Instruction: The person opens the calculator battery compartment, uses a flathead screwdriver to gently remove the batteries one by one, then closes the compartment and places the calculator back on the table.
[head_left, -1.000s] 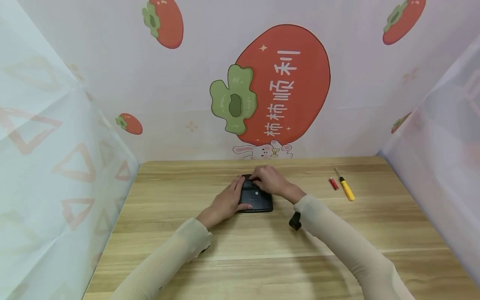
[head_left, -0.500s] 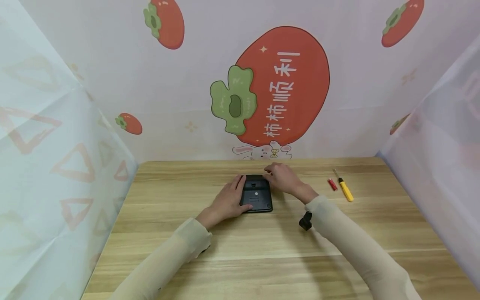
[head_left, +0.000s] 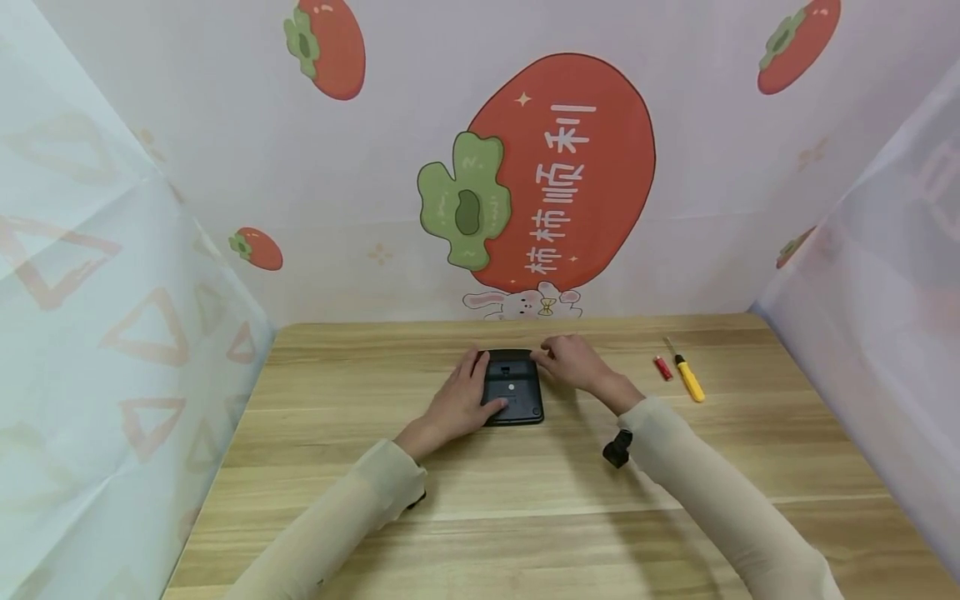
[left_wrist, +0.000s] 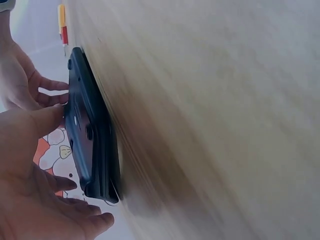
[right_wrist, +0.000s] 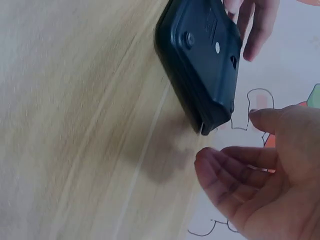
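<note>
A black calculator-like device point(head_left: 517, 400) lies back side up near the table's far edge, with a white round spot and a small dark slot on its back. My left hand point(head_left: 457, 400) rests at its left side. In the left wrist view that thumb point(left_wrist: 50, 120) touches the back, while the fingers extend past the edge. My right hand point(head_left: 576, 365) is by the far right corner. In the right wrist view its loosely bent fingers point(right_wrist: 235, 175) hold nothing, and a small gap separates them from the device point(right_wrist: 205, 65).
Right of the hands lie a small red battery-like cylinder point(head_left: 663, 368) and a yellow-handled screwdriver point(head_left: 690, 379) on the wooden table point(head_left: 495, 517). A printed cloth backdrop point(head_left: 360, 167) stands behind the table, with more cloth on both sides.
My right hand has moved off the device's back to the right, uncovering the slot. My left hand stays at the left side, its thumb shifted slightly farther up the back.
</note>
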